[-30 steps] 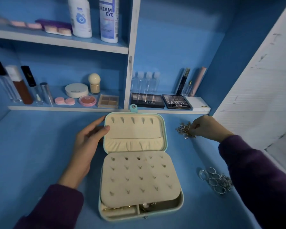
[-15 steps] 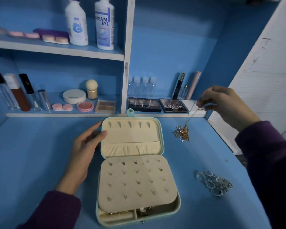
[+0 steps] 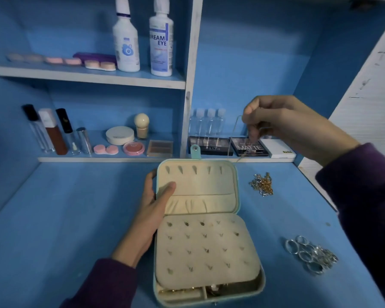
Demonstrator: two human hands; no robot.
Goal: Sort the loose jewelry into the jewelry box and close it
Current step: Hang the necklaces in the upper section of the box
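Nearest the camera, the open jewelry box sits on the blue table. Its front compartments hold a few gold pieces, half hidden under the cream earring pad, which lies over the base with rows of small studs pinned in it. To the right of the base, apart from it, a cluster of silver rings lies loose on the table.

The left hand, in a purple sleeve, reaches along the left side of the box and holds the raised lid. Its grip is closed on the lid's left edge, with the thumb pressed on the cream lining and the fingers behind. The lid stands open, with a row of hooks near the top and a gathered pocket below.

Just right of the lid, a tangled pile of gold chains rests on the table. Above it, the right hand is lifted clear of the table, its grip pinching a thin chain that hangs down from the fingertips. The chain is blurred and hard to follow.

Behind the box, the lower shelf carries two dark eyeshadow palettes, a white box, small clear bottles, a round compact and a pink lens case. On the upper shelf stand two tall white bottles.
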